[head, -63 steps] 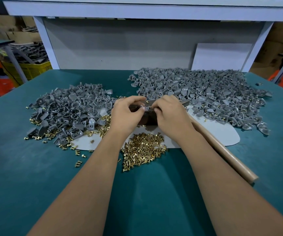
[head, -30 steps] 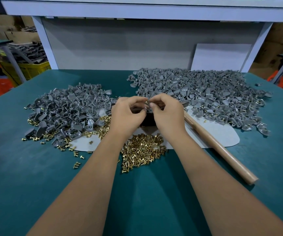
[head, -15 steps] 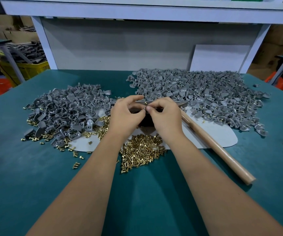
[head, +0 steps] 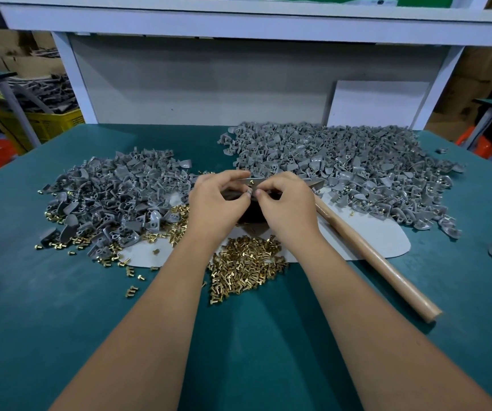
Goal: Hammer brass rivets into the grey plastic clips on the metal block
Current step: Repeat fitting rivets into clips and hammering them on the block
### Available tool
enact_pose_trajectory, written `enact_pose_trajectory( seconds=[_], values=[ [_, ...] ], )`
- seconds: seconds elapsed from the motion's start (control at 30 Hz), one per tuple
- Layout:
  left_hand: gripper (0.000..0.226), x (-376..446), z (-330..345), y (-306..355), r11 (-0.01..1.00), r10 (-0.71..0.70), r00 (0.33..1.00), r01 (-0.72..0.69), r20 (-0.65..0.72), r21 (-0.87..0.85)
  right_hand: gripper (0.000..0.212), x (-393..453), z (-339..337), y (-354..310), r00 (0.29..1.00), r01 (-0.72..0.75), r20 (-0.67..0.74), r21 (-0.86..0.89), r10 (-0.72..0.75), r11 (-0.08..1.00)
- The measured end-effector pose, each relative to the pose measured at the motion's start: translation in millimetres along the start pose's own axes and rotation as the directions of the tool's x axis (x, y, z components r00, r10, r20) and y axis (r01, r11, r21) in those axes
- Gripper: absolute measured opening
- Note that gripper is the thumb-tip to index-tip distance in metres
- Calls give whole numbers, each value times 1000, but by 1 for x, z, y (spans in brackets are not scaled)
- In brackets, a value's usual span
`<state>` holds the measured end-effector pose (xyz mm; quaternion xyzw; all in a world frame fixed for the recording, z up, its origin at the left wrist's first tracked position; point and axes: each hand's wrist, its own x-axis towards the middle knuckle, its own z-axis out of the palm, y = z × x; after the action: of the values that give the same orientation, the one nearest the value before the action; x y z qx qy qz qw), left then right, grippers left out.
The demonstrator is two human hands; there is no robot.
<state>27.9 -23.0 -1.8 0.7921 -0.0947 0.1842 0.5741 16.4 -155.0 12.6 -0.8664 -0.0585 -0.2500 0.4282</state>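
Green bench (head: 61,321): both hands pinched at a rivet-bearing clip (head: 253,181); the hammer handle (head: 372,256) lay just beside the right hand (head: 286,207), left hand (head: 218,206) farther.

We observe two bare forearms entering from the lower edge of the view, both uncovered along the whole visible length; no sleeve, cuff or glove appears on either. The left hand (head: 213,203) is bare, with no ring, watch or band seen at the wrist. The right hand (head: 287,204) is likewise bare and unadorned. We note short, plain fingernails on the fingertips (head: 259,193) of the right hand, without visible polish. The forearms look smooth, with no markings, tape or dressings that we can make out. No other part of the person falls within the frame.
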Motion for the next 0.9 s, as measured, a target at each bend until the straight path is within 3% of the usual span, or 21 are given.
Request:
enact_pose_trajectory(
  seconds=[0.13,0.27,0.47,0.67,0.9],
  values=[
    [35,0,1,-2,999,14,1000,-14,-5,32,9,7,-1,-3,998,45,59,-167,-36,985],
    [37,2,1,-3,996,42,999,-41,1,76,10,13,0,-10,994,-33,90,-278,61,960],
    [37,-1,-1,0,997,20,1000,-20,0,80,10,6,-2,-5,994,-40,95,-126,53,991],
    [39,-2,-2,1,998,-15,1000,16,-13,69,33,6,-12,-6,971,-237,69,249,227,939],
    [37,0,-2,-2,997,0,1000,1,-5,80,10,5,-3,-7,990,-118,78,10,117,993]
  ],
)
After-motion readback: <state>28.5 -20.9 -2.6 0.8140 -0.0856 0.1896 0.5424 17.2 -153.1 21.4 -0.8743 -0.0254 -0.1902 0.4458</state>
